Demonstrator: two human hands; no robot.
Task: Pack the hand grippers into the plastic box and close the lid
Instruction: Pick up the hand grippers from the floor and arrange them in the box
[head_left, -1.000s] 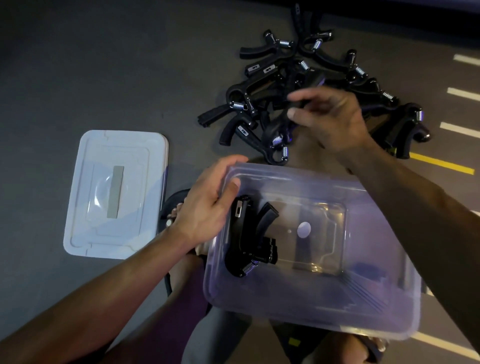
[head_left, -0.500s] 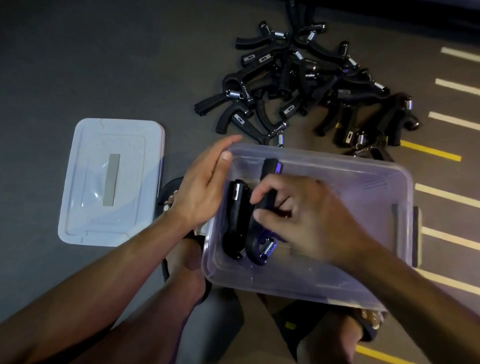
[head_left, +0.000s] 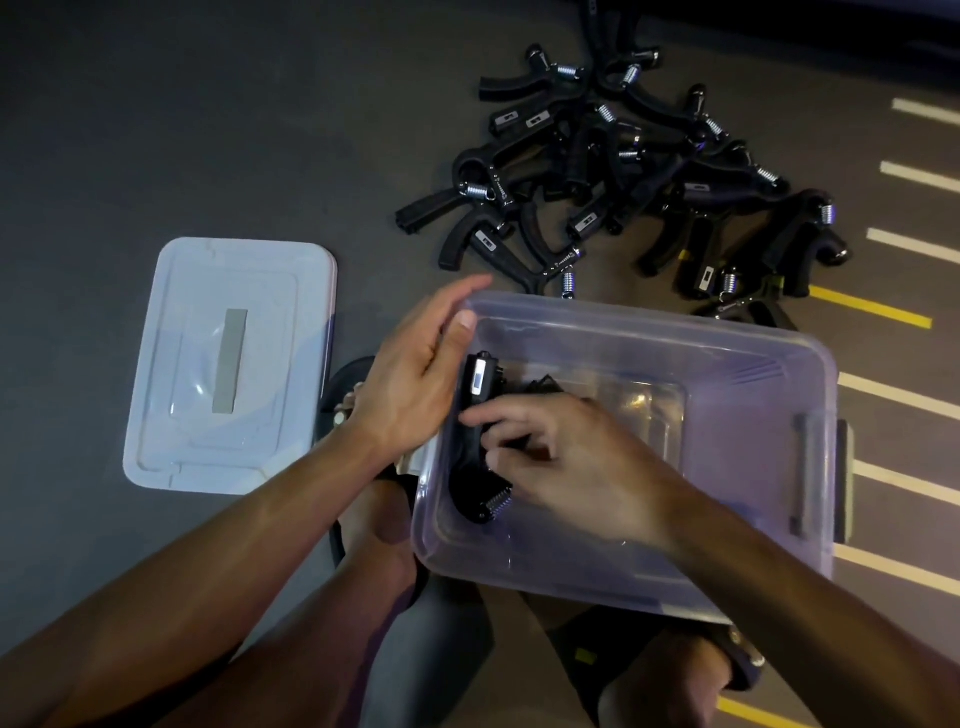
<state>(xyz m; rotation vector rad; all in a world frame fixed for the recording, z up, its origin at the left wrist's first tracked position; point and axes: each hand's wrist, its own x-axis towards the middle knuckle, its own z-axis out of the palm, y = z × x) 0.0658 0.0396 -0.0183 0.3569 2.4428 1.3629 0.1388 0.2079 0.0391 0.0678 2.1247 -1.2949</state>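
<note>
Inside the see-through plastic box (head_left: 727, 364), the right hand (head_left: 566, 457) holds curved black hand grippers (head_left: 475, 441) with shiny springs, while the flat left hand (head_left: 415, 384) rests on its smooth rim.

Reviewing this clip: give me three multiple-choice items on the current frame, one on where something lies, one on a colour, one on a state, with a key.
1. Where does the lid lie?
A. On the floor left of the plastic box
B. On top of the box
C. Under the pile of hand grippers

2. What colour are the hand grippers' handles?
A. Red
B. Black
C. White

3. What is the left hand doing?
A. Lifting the lid
B. Hanging idle away from the box
C. Resting on the box's left rim

Key: 1 A, the lid lies flat on the floor, apart from the box. 2 B, all the handles are black, with metal springs. 3 C, it lies against the rim while the right hand reaches inside to the grippers there.
</note>
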